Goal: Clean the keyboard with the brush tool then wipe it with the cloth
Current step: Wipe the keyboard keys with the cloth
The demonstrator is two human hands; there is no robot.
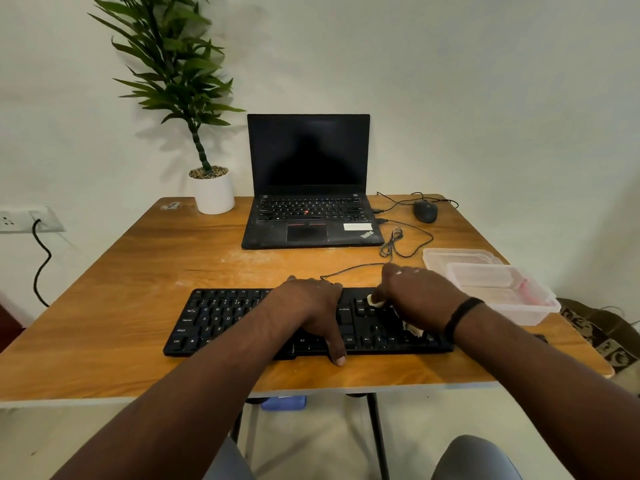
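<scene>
A black keyboard [221, 320] lies near the front edge of the wooden table [121, 299]. My left hand [311, 306] rests flat across the keyboard's middle, fingers reaching over its far edge and thumb hanging over its front edge. My right hand [415, 299] is over the keyboard's right part and grips a pale cloth [375, 302]. A bit of the cloth shows at the fingertips and another bit [414, 329] shows under the wrist. No brush tool is visible.
An open black laptop [308, 209] stands at the back, with a potted plant [213, 192] to its left and a wired mouse [425, 211] to its right. Two clear plastic containers [502, 289] sit right of the keyboard. Cables [391, 242] trail between them.
</scene>
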